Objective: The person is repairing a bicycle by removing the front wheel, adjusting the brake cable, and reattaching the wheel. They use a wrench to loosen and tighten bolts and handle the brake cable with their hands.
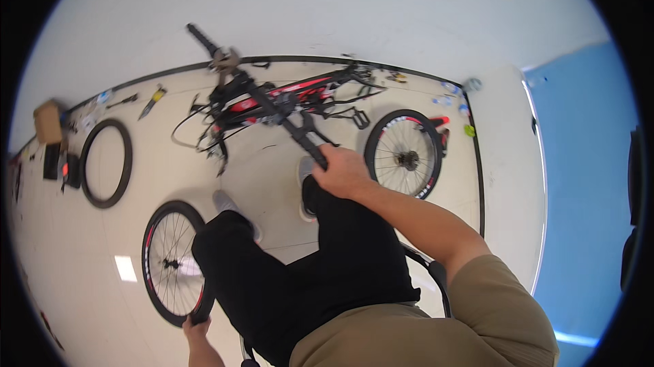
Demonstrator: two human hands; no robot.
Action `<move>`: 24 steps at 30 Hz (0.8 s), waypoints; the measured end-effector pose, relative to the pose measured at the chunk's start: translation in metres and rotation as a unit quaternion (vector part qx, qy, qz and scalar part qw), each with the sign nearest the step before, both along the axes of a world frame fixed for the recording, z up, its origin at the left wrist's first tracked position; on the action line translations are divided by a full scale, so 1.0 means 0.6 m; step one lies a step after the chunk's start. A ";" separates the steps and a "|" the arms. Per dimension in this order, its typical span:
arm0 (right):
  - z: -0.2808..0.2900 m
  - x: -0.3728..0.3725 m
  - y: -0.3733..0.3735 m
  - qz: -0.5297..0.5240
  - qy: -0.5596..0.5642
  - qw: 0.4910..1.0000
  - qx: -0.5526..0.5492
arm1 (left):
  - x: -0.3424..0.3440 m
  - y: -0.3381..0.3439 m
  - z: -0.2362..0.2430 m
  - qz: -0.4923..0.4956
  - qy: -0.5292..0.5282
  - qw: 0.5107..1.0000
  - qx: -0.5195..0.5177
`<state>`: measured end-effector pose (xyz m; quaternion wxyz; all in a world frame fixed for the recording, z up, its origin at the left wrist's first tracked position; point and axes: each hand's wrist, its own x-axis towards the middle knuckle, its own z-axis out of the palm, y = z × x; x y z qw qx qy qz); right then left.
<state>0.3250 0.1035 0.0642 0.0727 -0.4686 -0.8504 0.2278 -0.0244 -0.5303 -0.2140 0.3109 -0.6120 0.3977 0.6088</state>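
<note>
In the head view, the red and black bicycle frame (310, 86) lies on its side on the pale floor (272, 186), ahead of your feet and close to the wall (340, 6). Your right hand (340, 171) is wrapped around the near end of a black handlebar (291, 130), which slants across the frame and reaches past its far left side. Your left hand (196, 328) holds the tyre of a spoked wheel (172, 264), at the edge nearest you; this wheel sits to the left of the frame and closer to you, beside your left leg.

A second wheel (409, 160) lies to the right of the frame, on your side of it. Left of the frame you have a loose black tyre (128, 152), and beyond that, farther from the frame, a brown cardboard box (48, 121). A yellow and black tool (157, 96) lies between the frame and the box, near the wall.
</note>
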 end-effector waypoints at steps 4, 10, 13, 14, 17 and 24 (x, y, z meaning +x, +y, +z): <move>-0.005 0.013 -0.003 -0.011 -0.044 0.999 0.007 | 0.090 0.157 0.049 0.019 -0.057 0.997 0.053; -0.006 0.009 -0.003 -0.009 -0.023 0.999 0.035 | 0.136 0.187 0.042 0.025 0.132 0.991 -0.004; -0.009 0.008 -0.001 0.000 -0.028 0.999 0.042 | 0.098 0.136 0.031 0.064 0.200 0.976 -0.061; -0.009 0.013 0.000 -0.003 -0.025 0.998 0.049 | 0.084 0.136 0.040 0.107 0.219 0.967 -0.080; -0.007 0.002 -0.002 0.006 -0.004 0.998 0.055 | 0.028 0.064 0.055 0.125 0.304 0.939 -0.103; 0.001 0.004 -0.005 -0.009 -0.041 0.999 0.021 | -0.074 0.213 0.135 -0.058 0.373 0.922 -0.082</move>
